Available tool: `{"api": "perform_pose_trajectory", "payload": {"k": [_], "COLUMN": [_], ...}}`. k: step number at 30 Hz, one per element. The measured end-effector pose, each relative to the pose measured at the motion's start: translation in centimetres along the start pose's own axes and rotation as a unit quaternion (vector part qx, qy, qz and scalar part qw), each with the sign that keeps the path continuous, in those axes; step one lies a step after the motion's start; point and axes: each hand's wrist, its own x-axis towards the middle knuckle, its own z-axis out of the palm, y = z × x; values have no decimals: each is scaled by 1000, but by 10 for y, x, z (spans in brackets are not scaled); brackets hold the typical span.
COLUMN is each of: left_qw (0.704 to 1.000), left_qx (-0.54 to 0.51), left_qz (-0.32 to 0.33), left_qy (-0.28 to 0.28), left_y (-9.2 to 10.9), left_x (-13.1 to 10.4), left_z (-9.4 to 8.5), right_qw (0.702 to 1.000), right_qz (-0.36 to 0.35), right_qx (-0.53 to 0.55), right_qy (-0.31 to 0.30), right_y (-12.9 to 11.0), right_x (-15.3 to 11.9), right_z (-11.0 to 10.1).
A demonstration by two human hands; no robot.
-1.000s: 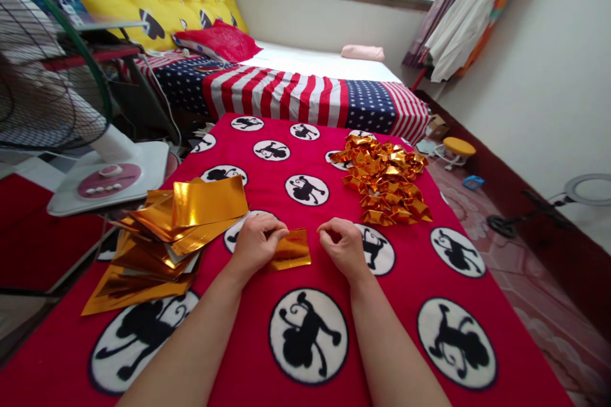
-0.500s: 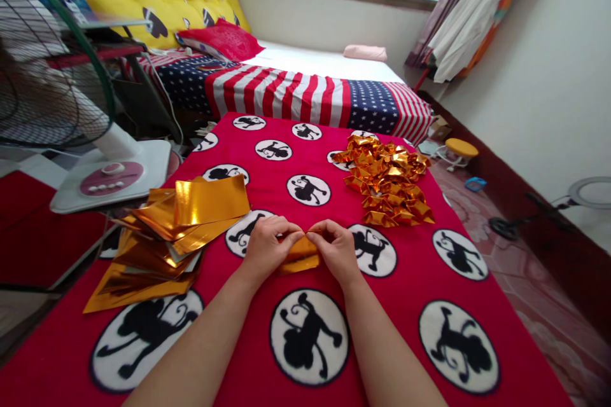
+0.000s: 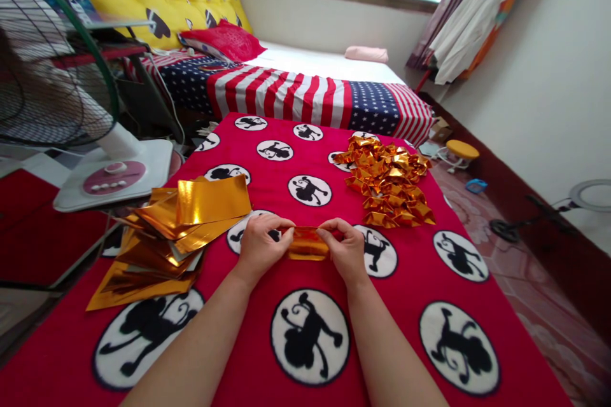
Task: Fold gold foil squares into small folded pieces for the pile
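Note:
A small gold foil sheet [image 3: 308, 247] lies between my hands at the middle of the red cloth with monkey prints [image 3: 382, 337]. My left hand [image 3: 265, 245] pinches its left upper corner between thumb and fingers. The right upper corner is pinched by my right hand [image 3: 344, 247]. To the left is a loose stack of flat gold foil sheets [image 3: 212, 200]. Beyond my right hand, a pile of folded gold foil pieces [image 3: 389, 178] rests on the cloth.
A fan [image 3: 114, 168] stands at the left edge. Behind the table is a bed with a striped and starred cover [image 3: 286, 95]. On the floor at right are a yellow stool [image 3: 461, 149] and a stand with a ring [image 3: 592, 194].
My hands have moved apart along the foil's upper edge, the left one leftward and the right one rightward. More of the foil shows between them.

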Motion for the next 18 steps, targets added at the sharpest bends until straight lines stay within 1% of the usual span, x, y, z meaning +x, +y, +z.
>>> {"api": "perform_pose_trajectory", "payload": {"k": [3, 5, 7, 8, 10, 12, 13, 14, 16, 18], "left_qw": [1000, 999, 995, 992, 981, 972, 970, 972, 983, 991], "left_qx": [2, 0, -7, -17, -48, -100, -124, -137, -122, -115], "left_qz": [-13, -36, -81, -110, -166, -189, -188, -174, -128, -74], "left_qy": [14, 33, 54, 61, 92, 99, 95, 78, 44, -4], "left_y": [-2, -8, -16, -20, -28, -29, -27, -24, -13, -2], "left_x": [0, 0, 1, 2, 4, 5, 5, 4, 3, 1], "left_z": [-1, -3, -7, -9, -12, -13, -12, -11, -6, -2], "right_qw": [1000, 1000, 998, 996, 990, 985, 985, 987, 992, 995], "right_qz": [5, 9, 17, 23, 41, 55, 59, 59, 53, 44], "right_qx": [-4, 0, 22, 42, 90, 119, 123, 121, 109, 91], "right_qy": [9, 29, 59, 77, 104, 111, 104, 90, 46, -3], "right_y": [0, 2, 6, 8, 12, 15, 15, 14, 11, 5], "right_x": [1, 3, 5, 6, 8, 9, 8, 7, 4, 0], "right_z": [-2, -5, -11, -14, -18, -19, -17, -15, -8, -2]}}
